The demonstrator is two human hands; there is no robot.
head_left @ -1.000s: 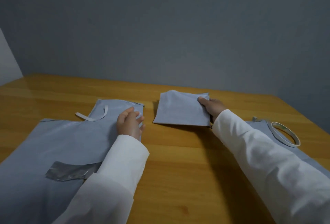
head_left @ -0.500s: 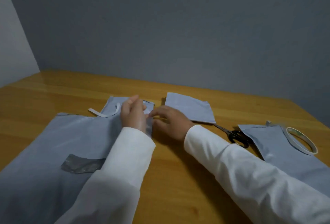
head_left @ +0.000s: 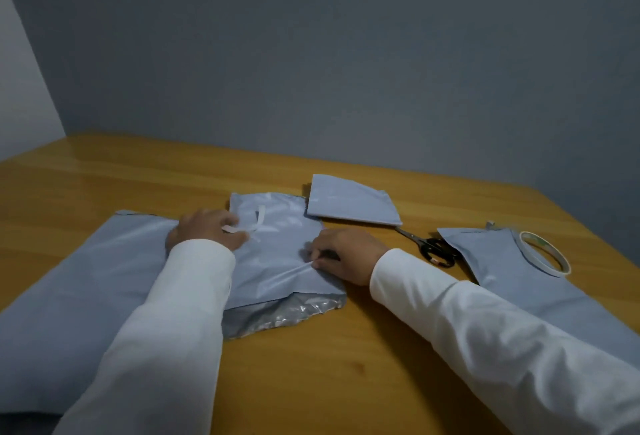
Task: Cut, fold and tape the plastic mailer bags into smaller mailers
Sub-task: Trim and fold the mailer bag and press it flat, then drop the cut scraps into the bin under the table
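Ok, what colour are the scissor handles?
Black, with a small red spot near the lower loop; the scissors lie by the right hand, head view.

Wooden table [head_left: 346,382] (glossy), grey wall [head_left: 311,53]

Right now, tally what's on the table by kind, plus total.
Large grey mailers: 2, one under the hands, one at right
Small folded mailers: 2, one being worked, one finished behind it
Scissors: 1
Tape rolls: 1
Loose white strips: 1
Total: 7
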